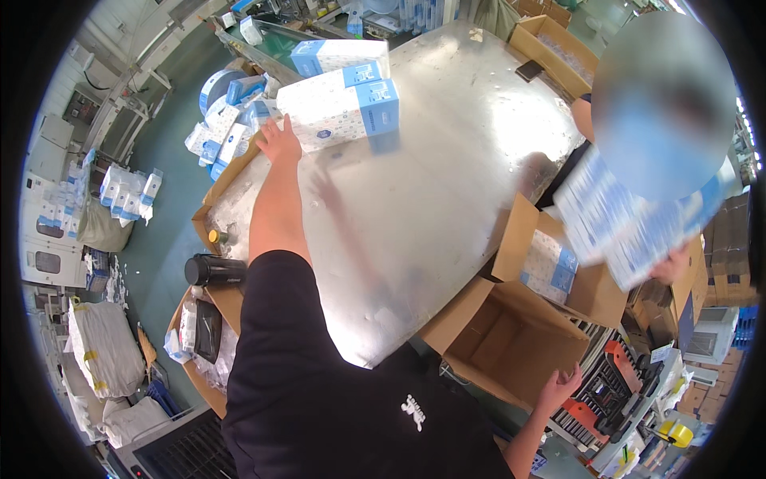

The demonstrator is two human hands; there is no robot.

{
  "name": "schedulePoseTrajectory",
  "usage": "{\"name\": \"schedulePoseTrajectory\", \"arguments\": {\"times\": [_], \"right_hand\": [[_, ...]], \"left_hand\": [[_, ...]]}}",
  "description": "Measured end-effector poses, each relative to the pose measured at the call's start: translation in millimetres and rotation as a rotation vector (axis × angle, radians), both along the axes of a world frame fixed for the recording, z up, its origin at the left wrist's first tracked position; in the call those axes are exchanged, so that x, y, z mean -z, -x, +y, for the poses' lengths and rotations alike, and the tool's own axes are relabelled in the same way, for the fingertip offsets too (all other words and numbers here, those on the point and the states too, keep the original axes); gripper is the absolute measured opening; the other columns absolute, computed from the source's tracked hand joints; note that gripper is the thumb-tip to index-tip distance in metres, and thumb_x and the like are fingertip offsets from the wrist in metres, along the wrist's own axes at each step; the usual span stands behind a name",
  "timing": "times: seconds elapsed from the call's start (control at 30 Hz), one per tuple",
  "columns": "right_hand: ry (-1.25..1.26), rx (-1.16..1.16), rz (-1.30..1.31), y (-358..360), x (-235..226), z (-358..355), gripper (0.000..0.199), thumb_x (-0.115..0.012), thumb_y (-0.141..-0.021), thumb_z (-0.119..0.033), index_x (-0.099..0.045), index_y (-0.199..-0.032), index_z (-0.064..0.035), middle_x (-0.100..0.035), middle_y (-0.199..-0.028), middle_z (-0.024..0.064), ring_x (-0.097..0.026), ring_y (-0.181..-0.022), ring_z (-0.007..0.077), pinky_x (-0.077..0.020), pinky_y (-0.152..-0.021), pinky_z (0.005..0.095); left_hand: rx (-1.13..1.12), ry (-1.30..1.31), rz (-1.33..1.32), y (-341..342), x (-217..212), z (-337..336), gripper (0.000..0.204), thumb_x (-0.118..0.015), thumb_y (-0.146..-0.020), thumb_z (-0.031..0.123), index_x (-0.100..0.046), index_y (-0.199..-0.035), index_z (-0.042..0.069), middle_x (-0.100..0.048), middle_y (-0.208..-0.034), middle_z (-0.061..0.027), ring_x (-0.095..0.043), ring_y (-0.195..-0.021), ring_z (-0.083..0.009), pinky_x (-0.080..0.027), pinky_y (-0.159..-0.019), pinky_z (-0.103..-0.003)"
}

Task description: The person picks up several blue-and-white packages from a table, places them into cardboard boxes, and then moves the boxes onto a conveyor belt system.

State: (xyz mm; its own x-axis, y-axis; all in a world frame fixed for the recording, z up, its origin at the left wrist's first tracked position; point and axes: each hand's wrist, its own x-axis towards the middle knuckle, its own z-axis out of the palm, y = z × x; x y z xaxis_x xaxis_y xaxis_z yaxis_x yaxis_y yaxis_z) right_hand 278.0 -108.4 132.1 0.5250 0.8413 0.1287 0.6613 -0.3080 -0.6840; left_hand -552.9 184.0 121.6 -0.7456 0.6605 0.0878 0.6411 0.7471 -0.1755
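Observation:
My left hand (279,142) reaches across the metal table, fingers spread, at the near left end of a row of white and blue printed packs (329,110). Its fingertips seem to touch the pack's end but are not wrapped round it. Another white and blue pack (343,56) lies just behind. At the lower right my right hand (561,389), fingers apart, is beside the wall of an open cardboard box (511,339) with nothing visible inside. No object shows in that hand.
A co-worker at the right holds blurred white and blue packs (614,215) above another carton (519,239) with packs inside. A phone (529,71) lies near a far carton (554,52). A black cup (214,270) stands left of my arm; loose packs (231,132) pile beyond the table's left edge.

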Motion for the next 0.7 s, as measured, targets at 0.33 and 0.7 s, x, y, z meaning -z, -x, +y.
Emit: {"name": "schedulePoseTrajectory", "arguments": {"times": [0.33,0.7], "right_hand": [[0.113,-0.351,0.103,143.3,1.3,101.7,0.047,-0.063,-0.088,0.003,-0.057,-0.134,-0.0041,-0.046,-0.143,0.0131,-0.064,-0.098,0.0184,-0.0549,-0.082,0.0289],[0.191,-0.863,0.147,371.7,19.6,312.4,0.088,-0.08,-0.083,-0.028,-0.034,-0.154,-0.0052,-0.035,-0.154,0.0217,-0.048,-0.132,0.0347,-0.0448,-0.108,0.0468]], "left_hand": [[0.498,-0.249,-1.031,44.1,10.2,54.4,0.076,-0.088,-0.073,0.035,-0.052,-0.137,0.019,-0.069,-0.114,-0.0172,-0.069,-0.098,-0.0256,-0.054,-0.09,-0.036],[0.422,-0.085,-0.258,50.0,-17.1,127.5,0.098,-0.087,-0.067,0.036,-0.039,-0.151,0.02,-0.04,-0.156,-0.0102,-0.045,-0.138,-0.0327,-0.039,-0.109,-0.059]]}}
